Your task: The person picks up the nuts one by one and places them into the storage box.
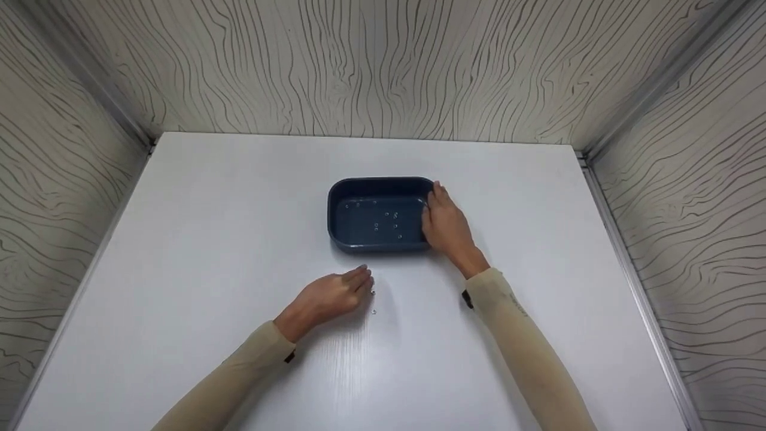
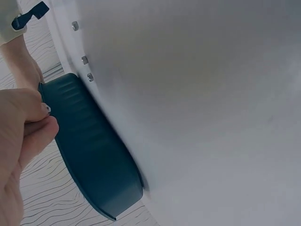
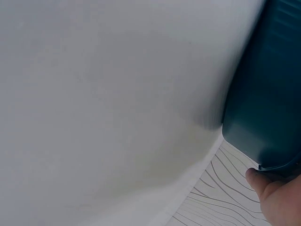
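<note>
My left hand (image 1: 336, 295) is just in front of a dark blue plastic bin (image 1: 383, 246). In the left wrist view its thumb and finger pinch a small metal nut (image 2: 47, 108); the head view hides this nut. More nuts lie in a line on the table beside that hand, such as this nut (image 1: 374, 311) near the front. Several small nuts (image 1: 395, 225) are scattered over the bin's floor. With my right hand (image 1: 450, 227) I hold the bin by its right rim, the thumb over the inner side. Part of that hand is outside the right wrist view.
The bin stands on a white table (image 1: 239, 197) towards its far side. Panels with a wood-line pattern (image 1: 383, 72) rise behind the table and at both sides, with metal rails (image 1: 634, 287) along the side edges.
</note>
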The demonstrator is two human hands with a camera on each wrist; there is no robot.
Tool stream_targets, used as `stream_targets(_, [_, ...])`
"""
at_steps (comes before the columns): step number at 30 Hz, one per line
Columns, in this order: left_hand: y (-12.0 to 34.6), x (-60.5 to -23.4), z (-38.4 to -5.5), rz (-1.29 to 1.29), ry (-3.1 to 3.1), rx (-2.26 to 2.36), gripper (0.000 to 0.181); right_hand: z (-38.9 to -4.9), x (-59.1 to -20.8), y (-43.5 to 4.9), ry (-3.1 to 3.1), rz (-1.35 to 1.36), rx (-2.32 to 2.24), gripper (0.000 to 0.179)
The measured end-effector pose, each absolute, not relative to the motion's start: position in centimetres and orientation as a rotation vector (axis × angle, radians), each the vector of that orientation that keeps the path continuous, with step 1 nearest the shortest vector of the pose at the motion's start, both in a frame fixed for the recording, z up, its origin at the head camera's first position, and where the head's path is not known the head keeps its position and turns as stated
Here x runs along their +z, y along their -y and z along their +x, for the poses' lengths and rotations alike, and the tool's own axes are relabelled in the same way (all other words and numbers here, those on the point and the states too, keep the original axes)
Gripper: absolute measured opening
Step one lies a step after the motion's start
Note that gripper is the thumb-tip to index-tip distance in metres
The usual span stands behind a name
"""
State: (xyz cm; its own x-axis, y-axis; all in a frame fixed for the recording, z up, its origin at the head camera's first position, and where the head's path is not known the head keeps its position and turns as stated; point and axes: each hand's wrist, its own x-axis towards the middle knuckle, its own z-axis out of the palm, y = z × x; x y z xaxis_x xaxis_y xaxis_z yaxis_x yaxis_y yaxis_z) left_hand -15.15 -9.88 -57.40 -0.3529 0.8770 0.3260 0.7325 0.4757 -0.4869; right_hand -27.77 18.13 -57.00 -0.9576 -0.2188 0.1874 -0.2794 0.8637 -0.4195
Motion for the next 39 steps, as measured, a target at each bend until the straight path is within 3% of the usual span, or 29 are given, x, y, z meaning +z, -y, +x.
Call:
stream_targets(11, [9.8,-56.8,-15.7,-1.323,2.244,0.083,0.036,-27.7,-57.3,-18.2,2.906,0.397,0.655,0.052])
stream_targets(27, [9.1,-55.7,-17.2,-1.180,2.336,-0.664,0.029,-27.7,-57.2,-18.2,2.919,0.375,0.682,0.052])
stream_targets(39, [8.7,-55.2,-18.9,-0.768,2.431,-1.230,0.030,-27.7,-57.0,-18.0,2.899,0.371,0.678,0.051])
